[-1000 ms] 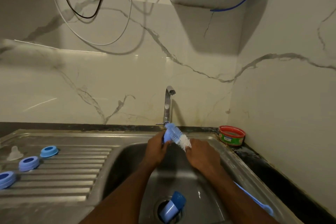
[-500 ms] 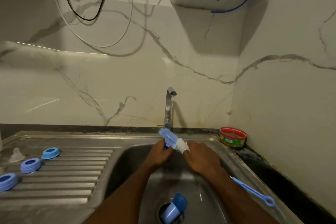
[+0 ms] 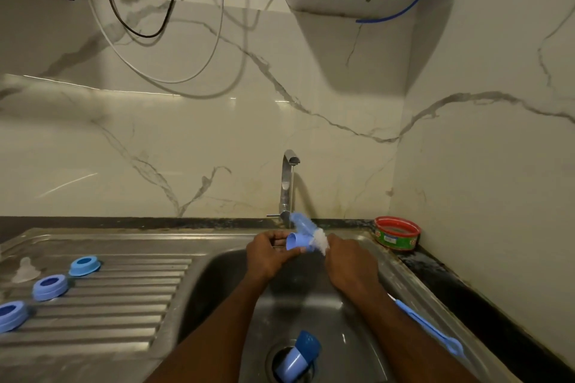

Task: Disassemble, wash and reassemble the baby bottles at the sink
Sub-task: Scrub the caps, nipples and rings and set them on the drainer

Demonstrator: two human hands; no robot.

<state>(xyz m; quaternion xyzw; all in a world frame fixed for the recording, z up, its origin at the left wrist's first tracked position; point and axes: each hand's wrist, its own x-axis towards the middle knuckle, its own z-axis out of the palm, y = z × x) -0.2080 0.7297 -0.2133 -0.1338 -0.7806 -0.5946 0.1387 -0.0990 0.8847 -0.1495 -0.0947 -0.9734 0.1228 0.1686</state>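
Head view: washing step in hand, judging by the brush at work on a bottle part below the tap (image 3: 287, 183). Left hand (image 3: 270, 255) curled round a small blue cap (image 3: 295, 242), open mouth turned left. Right hand (image 3: 350, 261) closed on the brush (image 3: 311, 232), white bristles just beside the cap, blue head sticking up toward the tap; handle trailing back past the right forearm. Second blue cap (image 3: 300, 354) lying over the drain, well below both hands. Three blue collar rings (image 3: 84, 265) and a clear teat (image 3: 26, 269) far left of the left hand on the drainboard (image 3: 124, 305). Red-rimmed tub (image 3: 396, 232) right of the right hand. Next, probably: bristles into the cap, twist, rinse, then over to the drainboard.
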